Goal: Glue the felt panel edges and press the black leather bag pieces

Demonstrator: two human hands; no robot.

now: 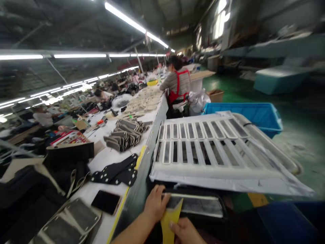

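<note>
Low in the head view, a long dark grey panel with a pale border (pixel 203 206) lies crosswise below the white rack. My left hand (pixel 155 203) is closed at the panel's left end, thumb and fingers pressed together there. A yellow strip (pixel 169 222) with a pointed upper corner runs up across the panel's left part. My right hand (pixel 186 231) pinches the strip's right edge with the thumb on top. The strip looks thin; its lower end leaves the frame, and its material is hard to tell.
A white slatted rack (pixel 208 171) holds a row of similar panels. Left, a white table carries a phone (pixel 106 202), black studded pieces (pixel 115 171) and stacked grey pieces (pixel 124 135). A blue bin (pixel 241 110) stands behind the rack. A person in a red apron (pixel 179 84) works farther along.
</note>
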